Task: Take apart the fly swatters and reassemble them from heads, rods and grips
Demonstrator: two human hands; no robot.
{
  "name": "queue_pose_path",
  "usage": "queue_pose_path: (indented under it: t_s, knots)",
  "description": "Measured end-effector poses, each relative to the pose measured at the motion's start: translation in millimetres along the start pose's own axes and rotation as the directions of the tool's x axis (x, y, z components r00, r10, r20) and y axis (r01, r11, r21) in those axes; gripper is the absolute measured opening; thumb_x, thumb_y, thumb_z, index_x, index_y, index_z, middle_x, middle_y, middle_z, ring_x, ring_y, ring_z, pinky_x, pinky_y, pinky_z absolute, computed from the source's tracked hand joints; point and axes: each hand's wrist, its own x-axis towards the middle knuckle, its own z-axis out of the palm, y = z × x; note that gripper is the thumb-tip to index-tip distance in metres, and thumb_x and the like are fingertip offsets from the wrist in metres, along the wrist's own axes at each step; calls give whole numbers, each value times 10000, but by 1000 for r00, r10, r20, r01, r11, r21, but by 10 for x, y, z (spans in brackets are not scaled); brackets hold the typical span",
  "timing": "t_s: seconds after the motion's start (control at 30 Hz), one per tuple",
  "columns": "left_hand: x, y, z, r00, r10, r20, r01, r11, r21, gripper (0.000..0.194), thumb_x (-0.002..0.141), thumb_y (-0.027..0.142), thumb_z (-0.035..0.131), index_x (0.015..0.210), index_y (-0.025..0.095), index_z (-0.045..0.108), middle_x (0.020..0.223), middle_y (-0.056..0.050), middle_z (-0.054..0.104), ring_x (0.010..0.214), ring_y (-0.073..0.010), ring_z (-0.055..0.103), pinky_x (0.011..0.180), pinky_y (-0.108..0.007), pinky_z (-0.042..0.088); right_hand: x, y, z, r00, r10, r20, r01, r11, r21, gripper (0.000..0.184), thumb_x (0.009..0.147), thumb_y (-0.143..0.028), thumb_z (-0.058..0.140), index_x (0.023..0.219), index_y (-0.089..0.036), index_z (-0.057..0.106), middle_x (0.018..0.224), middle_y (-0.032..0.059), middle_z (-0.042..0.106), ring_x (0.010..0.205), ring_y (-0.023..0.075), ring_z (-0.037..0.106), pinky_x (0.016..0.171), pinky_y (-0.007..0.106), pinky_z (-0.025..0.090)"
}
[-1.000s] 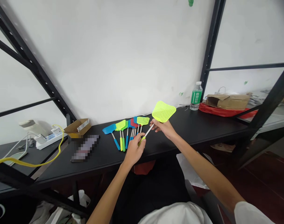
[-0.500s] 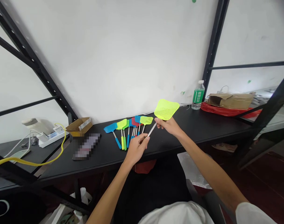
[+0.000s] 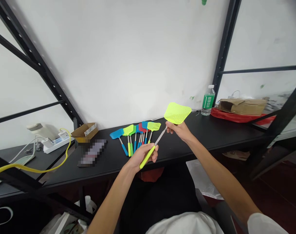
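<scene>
A yellow-green fly swatter (image 3: 177, 113) with a perforated head and a thin metal shaft is held up over the desk's front part. Its head points away to the upper right. My right hand (image 3: 179, 130) pinches the shaft just below the head. Lower down, my left hand (image 3: 141, 155) is closed around the swatter near its yellow-green grip, some fingers showing past the handle. Behind my left hand lies a row of several more fly swatters (image 3: 128, 130) with blue, green, yellow-green and red heads, some overlapping.
The black desk (image 3: 201, 136) runs along a white wall. An open cardboard box (image 3: 84, 132) and a blurred-out flat item (image 3: 93, 152) lie on the left, near a power strip (image 3: 57, 143) and yellow cable (image 3: 65, 159). A water bottle (image 3: 207, 102) stands back right.
My left hand has turned, so the swatter's yellow-green grip now shows along it. More metal shaft is visible between my hands. The view has shifted slightly.
</scene>
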Motion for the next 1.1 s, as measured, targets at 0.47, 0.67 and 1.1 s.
queue_pose_path:
  t_s: [0.47, 0.67, 1.1]
  knots:
    - [-276, 287, -83, 876, 459, -149, -18, 340, 940, 327, 945, 455, 480, 940, 228, 716, 620, 17, 610, 574, -142, 508, 576, -257, 303, 94, 30, -269, 963, 80, -257, -62, 995, 76, 383, 729, -539, 781, 761, -179, 653, 608, 19, 618, 538, 136, 590, 428, 231, 409]
    - [-394, 432, -146, 904, 422, -73, -4, 179, 984, 408, 987, 476, 390, 907, 248, 719, 596, 19, 572, 561, -143, 480, 572, -264, 271, 104, 5, -484, 940, 51, -337, -26, 996, 81, 367, 733, -512, 795, 769, -170, 666, 628, 17, 614, 553, 122, 589, 432, 214, 411]
    - [-348, 361, -305, 815, 533, -226, 151, 180, 972, 291, 928, 471, 487, 1011, 277, 687, 837, 10, 732, 714, -192, 633, 612, -272, 339, 21, -86, -183, 961, 249, -117, -192, 912, 362, 432, 763, -605, 720, 852, -183, 688, 565, -27, 560, 483, 97, 538, 437, 213, 370]
